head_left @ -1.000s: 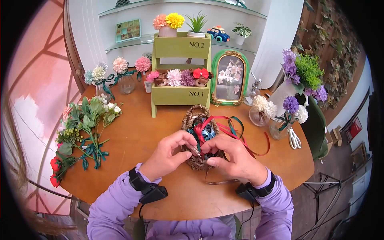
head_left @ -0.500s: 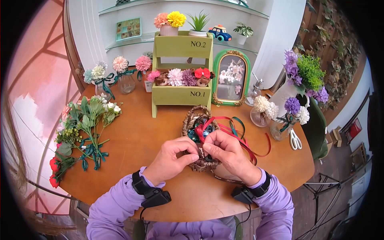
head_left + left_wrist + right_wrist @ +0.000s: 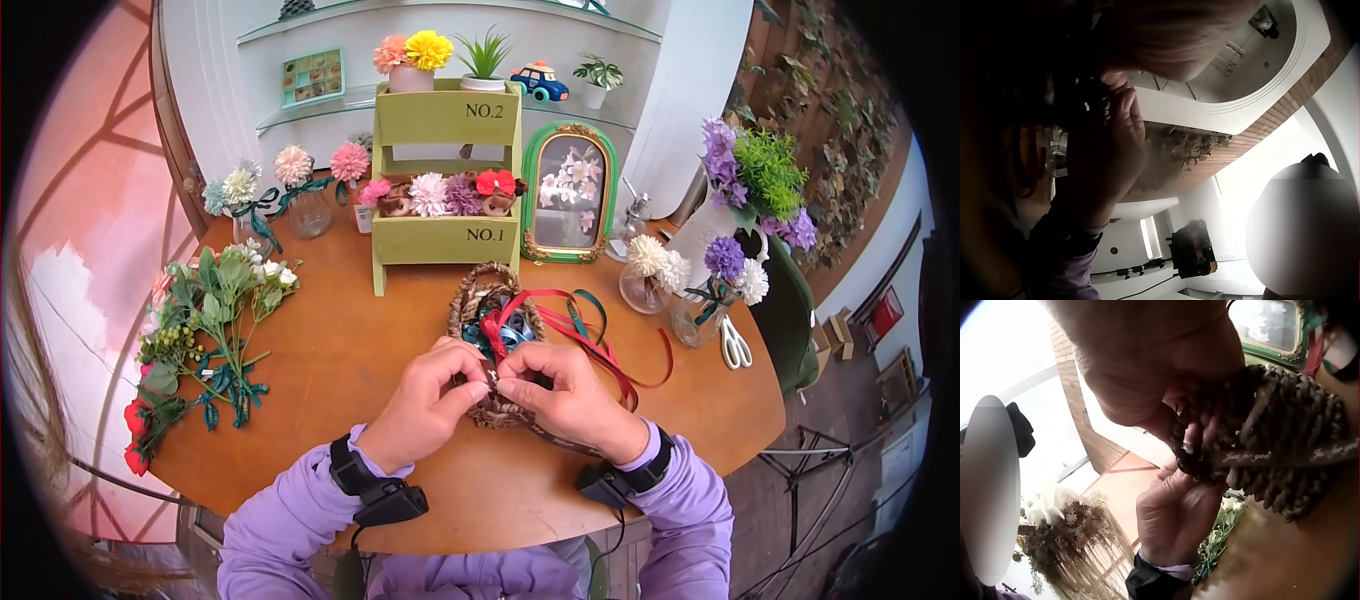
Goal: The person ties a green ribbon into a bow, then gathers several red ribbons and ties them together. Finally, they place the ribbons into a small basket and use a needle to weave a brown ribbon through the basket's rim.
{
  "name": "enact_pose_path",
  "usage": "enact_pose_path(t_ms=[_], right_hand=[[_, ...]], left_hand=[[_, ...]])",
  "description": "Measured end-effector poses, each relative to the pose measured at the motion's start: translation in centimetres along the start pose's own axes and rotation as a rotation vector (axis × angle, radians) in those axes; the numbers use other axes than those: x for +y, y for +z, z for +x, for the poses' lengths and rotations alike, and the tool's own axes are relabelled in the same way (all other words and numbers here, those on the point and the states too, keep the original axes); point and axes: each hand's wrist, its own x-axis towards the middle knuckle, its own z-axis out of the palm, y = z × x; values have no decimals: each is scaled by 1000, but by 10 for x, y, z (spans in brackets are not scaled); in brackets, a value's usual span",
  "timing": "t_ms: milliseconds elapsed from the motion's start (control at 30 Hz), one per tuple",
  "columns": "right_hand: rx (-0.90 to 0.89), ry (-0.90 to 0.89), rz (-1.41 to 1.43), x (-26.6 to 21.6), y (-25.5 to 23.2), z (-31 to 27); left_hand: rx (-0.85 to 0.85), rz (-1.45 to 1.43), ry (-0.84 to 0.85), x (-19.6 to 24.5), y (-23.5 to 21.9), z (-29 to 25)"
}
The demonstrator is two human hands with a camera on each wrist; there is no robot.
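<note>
A woven basket (image 3: pixel 462 305) with a braided rim stands before me, red, teal and blue ribbons (image 3: pixel 515 328) inside it. Over its near rim, both hands pinch a brown printed ribbon (image 3: pixel 1285 456) between thumb and fingers. My left hand (image 3: pixel 425 400) grips it from the left, my right hand (image 3: pixel 572 395) from the right, fingertips almost meeting. "Just for you" is legible on the ribbon in the right wrist view, where it runs along the basket's side. The hands partly hide the near rim. The left wrist view is dark, showing mainly the right hand (image 3: pixel 1107 162).
A red ribbon (image 3: pixel 655 380) trails right of the basket. Artificial flowers (image 3: pixel 215 320) lie on the left of the wooden table (image 3: pixel 330 330). Behind stand a green two-tier rack (image 3: pixel 450 240) and a picture frame (image 3: pixel 570 240). White scissors (image 3: pixel 736 345) lie beside glass vases at right.
My hands were slightly apart over the basket; their fingertips have come together at the near rim. The brown ribbon's printed face showed between them half a second ago and is now mostly covered.
</note>
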Motion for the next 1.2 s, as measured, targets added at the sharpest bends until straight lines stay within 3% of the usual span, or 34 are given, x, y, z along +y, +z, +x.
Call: enact_pose_path(t_ms=[33,267,333,367,433,500,600,667,767,833,933,1133,1200], right_hand=[[16,-6,-23,0,0,0],[67,-23,70,10,1,0],[66,3,117,7,-1,-1],[59,32,163,6,-1,-2],[95,18,290,7,2,-1],[132,6,417,7,1,-2],[104,-141,185,0,-10,-5],[7,-298,-120,-10,-13,-6],[-44,-356,-148,-9,-16,-6],[-79,-423,-183,-13,-17,-8],[-167,-327,-204,-17,-14,-10],[-179,-286,-258,0,-13,-8],[-177,-294,-236,2,-14,-7]], left_hand=[[93,-89,-20,2,3,-1],[128,-358,-222,24,-3,-5],[155,33,-153,25,-5,0],[152,34,-153,24,-8,2],[-61,416,133,17,-15,4],[-100,364,144,11,-17,5],[-108,299,99,7,-15,3],[-79,291,51,9,-12,1],[-8,125,-12,20,-11,1],[-158,467,306,28,-17,8],[-214,686,429,14,-19,5],[-118,577,552,14,-17,7],[-127,510,513,20,-16,7]])
